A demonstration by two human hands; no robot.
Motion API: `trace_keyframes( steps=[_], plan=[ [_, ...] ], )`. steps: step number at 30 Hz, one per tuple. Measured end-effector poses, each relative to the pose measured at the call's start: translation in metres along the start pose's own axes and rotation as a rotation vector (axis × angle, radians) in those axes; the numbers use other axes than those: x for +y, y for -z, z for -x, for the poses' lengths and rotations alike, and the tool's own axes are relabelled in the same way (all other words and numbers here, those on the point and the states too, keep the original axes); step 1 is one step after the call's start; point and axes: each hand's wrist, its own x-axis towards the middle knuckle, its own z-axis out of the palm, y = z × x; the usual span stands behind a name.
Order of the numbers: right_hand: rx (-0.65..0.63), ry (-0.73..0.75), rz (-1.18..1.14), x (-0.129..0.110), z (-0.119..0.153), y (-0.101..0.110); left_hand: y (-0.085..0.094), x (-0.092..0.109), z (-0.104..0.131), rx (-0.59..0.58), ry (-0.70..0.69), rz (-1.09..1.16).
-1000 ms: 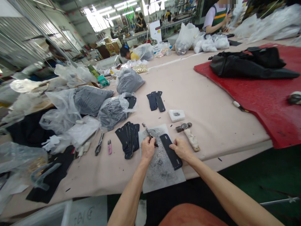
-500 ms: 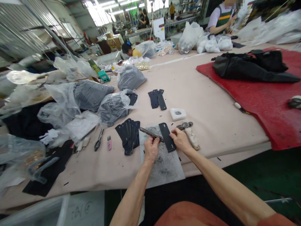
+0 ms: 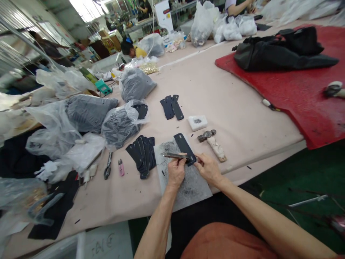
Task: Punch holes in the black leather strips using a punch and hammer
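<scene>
Window (image 3: 85,10) up top is pretty blown out, tabletop (image 3: 229,93) gets soft, even light, and the left edge looks stretched and kinda smeary.

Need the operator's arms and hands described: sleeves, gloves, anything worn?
Left hand and right hand: both bare, no gloves. Left forearm and right forearm: uncovered, no watch or bracelet visible. Rust-orange cloth garment shows at the torso; sleeve shape can't be made out.

Table (image 3: 205,82) with hammer (image 3: 216,146), dark strips (image 3: 145,158)
</scene>
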Motion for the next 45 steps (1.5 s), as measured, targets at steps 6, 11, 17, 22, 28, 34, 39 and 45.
trace_keyframes(
  steps=[6, 11, 17, 22, 28, 34, 39, 45],
  plan=[
    [0.054, -0.026, 0.093, -0.002, -0.003, -0.009, -0.001, -0.003, -0.007, 0.018, -0.020, -0.056],
    [0.125, 0.006, 0.071, -0.002, -0.001, -0.013, -0.003, -0.007, -0.010, 0.007, -0.063, -0.087],
    [0.161, 0.016, 0.038, -0.001, 0.000, -0.015, -0.003, -0.011, -0.011, -0.013, -0.123, -0.117],
    [0.177, 0.036, 0.034, 0.000, 0.001, -0.015, -0.004, -0.014, -0.008, -0.009, -0.151, -0.150],
    [0.173, 0.042, 0.034, 0.001, 0.002, -0.016, -0.005, -0.013, -0.006, -0.010, -0.171, -0.198],
    [0.134, 0.020, 0.036, 0.001, 0.002, -0.016, -0.007, -0.008, -0.007, -0.009, -0.163, -0.255],
    [0.113, 0.017, 0.035, 0.002, 0.002, -0.015, -0.008, -0.008, -0.007, -0.012, -0.147, -0.276],
    [0.109, 0.021, 0.033, 0.003, 0.002, -0.017, -0.008, -0.009, -0.007, -0.014, -0.139, -0.306]
  ],
)
